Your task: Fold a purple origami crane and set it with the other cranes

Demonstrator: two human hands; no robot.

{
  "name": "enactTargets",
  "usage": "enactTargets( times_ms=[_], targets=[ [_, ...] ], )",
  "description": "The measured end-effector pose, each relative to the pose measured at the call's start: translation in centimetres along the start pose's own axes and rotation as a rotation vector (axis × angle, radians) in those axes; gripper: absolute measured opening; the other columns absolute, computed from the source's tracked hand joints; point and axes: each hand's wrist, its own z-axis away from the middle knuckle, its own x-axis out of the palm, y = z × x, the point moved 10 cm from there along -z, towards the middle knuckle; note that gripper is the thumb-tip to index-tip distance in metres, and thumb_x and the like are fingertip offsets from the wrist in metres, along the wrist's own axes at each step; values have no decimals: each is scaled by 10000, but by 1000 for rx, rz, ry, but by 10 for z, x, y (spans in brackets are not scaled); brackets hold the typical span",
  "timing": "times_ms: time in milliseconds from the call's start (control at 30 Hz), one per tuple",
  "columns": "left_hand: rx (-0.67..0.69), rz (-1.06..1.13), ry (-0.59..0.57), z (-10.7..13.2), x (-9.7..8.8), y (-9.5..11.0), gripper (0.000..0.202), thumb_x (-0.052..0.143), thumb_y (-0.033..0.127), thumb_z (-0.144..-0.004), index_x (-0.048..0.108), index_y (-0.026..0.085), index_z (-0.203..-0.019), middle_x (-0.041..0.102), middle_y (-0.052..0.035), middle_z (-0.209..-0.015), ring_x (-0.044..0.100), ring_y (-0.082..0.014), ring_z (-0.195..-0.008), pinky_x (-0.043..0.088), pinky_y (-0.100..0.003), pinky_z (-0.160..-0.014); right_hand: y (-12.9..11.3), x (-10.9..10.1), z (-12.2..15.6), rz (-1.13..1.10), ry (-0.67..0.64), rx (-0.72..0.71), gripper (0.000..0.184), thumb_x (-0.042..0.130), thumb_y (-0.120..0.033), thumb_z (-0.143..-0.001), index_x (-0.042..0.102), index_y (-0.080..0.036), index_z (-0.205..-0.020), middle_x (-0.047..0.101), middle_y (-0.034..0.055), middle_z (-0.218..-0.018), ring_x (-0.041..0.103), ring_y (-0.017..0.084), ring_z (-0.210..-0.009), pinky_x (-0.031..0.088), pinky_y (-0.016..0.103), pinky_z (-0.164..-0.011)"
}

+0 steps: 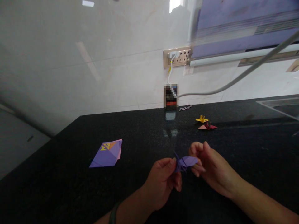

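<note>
A small purple folded paper figure (185,162) is held just above the black countertop (70,193). My left hand (163,180) pinches its left end with thumb and fingers closed. My right hand (210,166) grips its right end, fingers curled round the paper. Both hands are low in the middle of the view, close together.
A stack of purple and pink paper sheets (107,153) lies to the left. A yellow folded figure (202,119) and a red one (207,126) sit further back on the right. A phone (171,96) leans on the wall under a socket (177,57), with a white cable (233,81) running right.
</note>
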Motion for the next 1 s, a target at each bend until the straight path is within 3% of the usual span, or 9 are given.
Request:
enactTargets(
  times_ms=[133,367,533,767,933,1000],
  targets=[
    [-7,-108,43,0,-6,-2,315,515,335,-762,502,104,-548,491,4,-422,422,-54,-340,272,-167,-355,23,0,0,260,-20,151,280,463,-354,-819,474,-152,-624,359,-60,-464,287,61,-402,293,167,-370],
    [33,188,-73,4,6,7,255,545,310,-747,494,127,-576,444,42,-409,373,-46,-341,321,-173,-380,40,23,12,-127,-172,303,250,493,-270,-809,431,-162,-592,352,-72,-444,236,36,-360,271,146,-349],
    [56,290,-197,12,23,16,217,507,272,-779,527,124,-620,428,43,-426,364,-44,-365,339,-163,-395,44,31,16,-306,-207,307,209,536,-300,-783,447,-175,-640,363,-71,-482,242,31,-368,286,141,-349],
    [41,335,-221,15,21,23,187,472,250,-795,509,140,-649,425,45,-445,351,-45,-370,332,-166,-402,48,30,16,-352,-214,322,191,524,-299,-786,482,-175,-647,339,-69,-484,232,34,-368,280,141,-343],
    [57,348,-125,9,11,29,263,381,290,-835,471,155,-628,422,50,-440,362,-49,-353,317,-167,-385,38,21,10,-373,-163,262,208,566,-308,-737,486,-168,-607,314,-72,-479,231,41,-379,271,146,-347],
    [-19,246,-82,5,8,17,438,292,455,-833,457,148,-569,438,29,-404,391,-66,-326,315,-180,-354,38,16,8,-327,-122,262,241,535,-301,-763,459,-168,-576,301,-76,-457,217,40,-361,262,149,-338]
  ],
)
